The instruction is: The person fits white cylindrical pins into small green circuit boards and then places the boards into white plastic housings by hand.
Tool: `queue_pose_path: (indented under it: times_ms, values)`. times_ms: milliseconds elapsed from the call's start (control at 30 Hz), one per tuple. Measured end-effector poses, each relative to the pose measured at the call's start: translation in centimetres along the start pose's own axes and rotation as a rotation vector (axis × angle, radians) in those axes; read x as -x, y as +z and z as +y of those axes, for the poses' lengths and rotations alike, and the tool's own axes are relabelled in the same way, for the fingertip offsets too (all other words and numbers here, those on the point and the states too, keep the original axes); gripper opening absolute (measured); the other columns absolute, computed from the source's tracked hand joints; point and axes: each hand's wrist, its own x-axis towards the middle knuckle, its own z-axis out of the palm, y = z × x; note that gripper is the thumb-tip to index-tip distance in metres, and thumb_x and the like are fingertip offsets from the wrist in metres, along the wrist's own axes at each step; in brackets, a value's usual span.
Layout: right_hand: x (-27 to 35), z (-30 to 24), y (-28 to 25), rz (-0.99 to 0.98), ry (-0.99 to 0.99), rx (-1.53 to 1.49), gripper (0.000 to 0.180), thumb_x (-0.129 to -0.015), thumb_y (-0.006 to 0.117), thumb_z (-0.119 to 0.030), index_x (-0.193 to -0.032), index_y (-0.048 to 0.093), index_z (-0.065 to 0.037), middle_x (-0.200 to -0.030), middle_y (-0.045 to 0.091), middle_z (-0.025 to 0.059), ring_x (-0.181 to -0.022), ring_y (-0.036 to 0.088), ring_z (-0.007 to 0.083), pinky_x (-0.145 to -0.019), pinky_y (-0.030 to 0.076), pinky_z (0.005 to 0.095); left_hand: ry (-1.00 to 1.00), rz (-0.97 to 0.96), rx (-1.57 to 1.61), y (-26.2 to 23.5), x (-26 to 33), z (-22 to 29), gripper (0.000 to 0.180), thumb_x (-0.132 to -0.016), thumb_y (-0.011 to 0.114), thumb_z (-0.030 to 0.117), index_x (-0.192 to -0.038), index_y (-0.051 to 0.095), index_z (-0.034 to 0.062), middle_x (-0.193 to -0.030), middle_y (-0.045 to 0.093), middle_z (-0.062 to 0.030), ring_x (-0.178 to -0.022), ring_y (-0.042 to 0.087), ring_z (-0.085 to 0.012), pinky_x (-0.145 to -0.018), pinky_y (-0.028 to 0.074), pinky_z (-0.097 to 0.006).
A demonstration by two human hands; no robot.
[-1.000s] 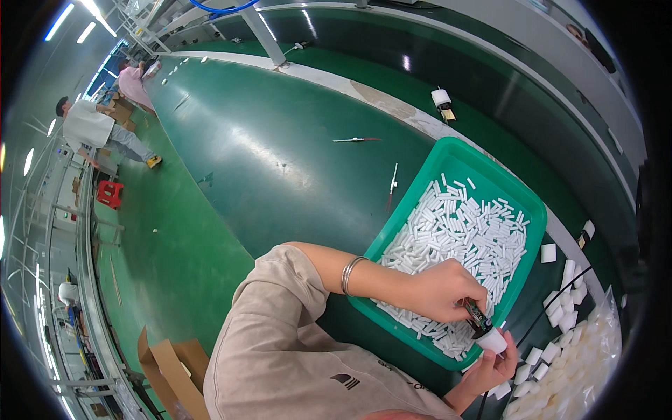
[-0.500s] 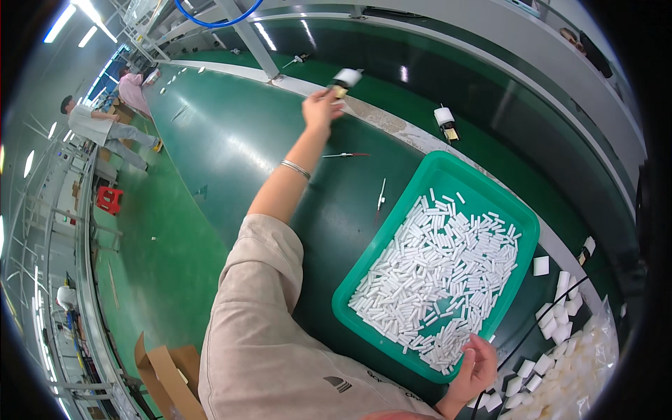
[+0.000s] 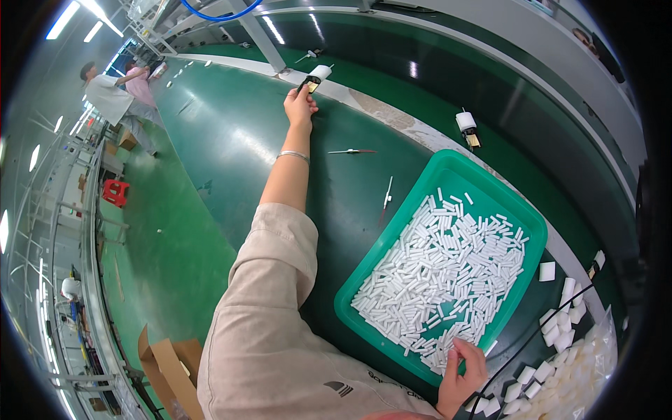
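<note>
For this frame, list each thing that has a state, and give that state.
Left hand: arm stretched out, fingers at a small white-capped part on the far belt edge.
Right hand: fingers in the white pieces at the tray's near corner.
Green plastic tray: filled with small white tubular pieces.
Second white-capped part: lying on the belt edge, untouched.

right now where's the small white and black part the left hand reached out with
Head view, far upper middle: the small part is at the left hand fingertips on the pale belt edge.
</note>
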Motion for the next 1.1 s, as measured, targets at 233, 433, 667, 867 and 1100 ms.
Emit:
queue_pose_path:
  times_ms: [233, 433, 667, 867, 1100]
  values:
    - [-0.4, -0.5, -0.6, -0.064, -0.025, -0.013, 0.022, -0.065, 0.062, 0.002, -0.087, 0.061, 0.0, -0.083, 0.06, 0.0117, -0.074, 0.055, 0.0275, -0.067, 0.043, 0.0331, -0.075, -0.018, 0.063, -0.2, 0.6, 0.5, 0.014, -0.083, 0.055, 0.016, -0.085, 0.048, 0.005, -0.066, 0.055, -0.0053, -0.055, 0.055, -0.0143, -0.046, 0.046, -0.026]
    - [-0.6, -0.8, -0.9, -0.112, -0.042, 0.011, 0.022, -0.065, 0.063, 0.0, -0.087, 0.06, -0.001, -0.083, 0.06, 0.0113, -0.075, 0.054, 0.0286, -0.068, 0.043, 0.0339, -0.09, -0.081, 0.078, -0.2, 0.6, 0.7, 0.016, -0.081, 0.057, 0.016, -0.088, 0.047, 0.0059, -0.074, 0.06, -0.0089, -0.064, 0.06, -0.0184, -0.051, 0.051, -0.029]
    - [-0.5, -0.5, -0.7, -0.102, -0.058, -0.006, 0.016, -0.066, 0.061, 0.003, -0.081, 0.059, -0.001, -0.081, 0.06, 0.0108, -0.073, 0.055, 0.0277, -0.065, 0.043, 0.0327, -0.107, -0.105, 0.078, -0.6, 0.5, 0.8, 0.013, -0.082, 0.055, 0.015, -0.085, 0.047, 0.0054, -0.074, 0.06, -0.0094, -0.064, 0.06, -0.0193, -0.053, 0.05, -0.031]
    - [-0.6, -1.0, -0.6, -0.037, -0.009, -0.038, 0.014, -0.064, 0.061, 0.005, -0.076, 0.056, -0.001, -0.075, 0.058, 0.0107, -0.069, 0.054, 0.0274, -0.062, 0.042, 0.0333, -0.109, -0.085, 0.06, -0.5, 0.3, 0.7, 0.014, -0.082, 0.055, 0.015, -0.086, 0.047, 0.0053, -0.075, 0.06, -0.0096, -0.064, 0.06, -0.0196, -0.054, 0.051, -0.031]
    - [-0.4, -0.1, -0.5, -0.072, -0.029, -0.021, 0.015, -0.062, 0.061, 0.005, -0.073, 0.054, -0.002, -0.073, 0.056, 0.0105, -0.067, 0.053, 0.0279, -0.06, 0.042, 0.0333, -0.207, 0.019, -0.068, 0.3, -2.1, 0.0, 0.017, -0.081, 0.058, 0.014, -0.087, 0.048, 0.0024, -0.077, 0.063, -0.0109, -0.059, 0.061, -0.0176, -0.049, 0.051, -0.029]
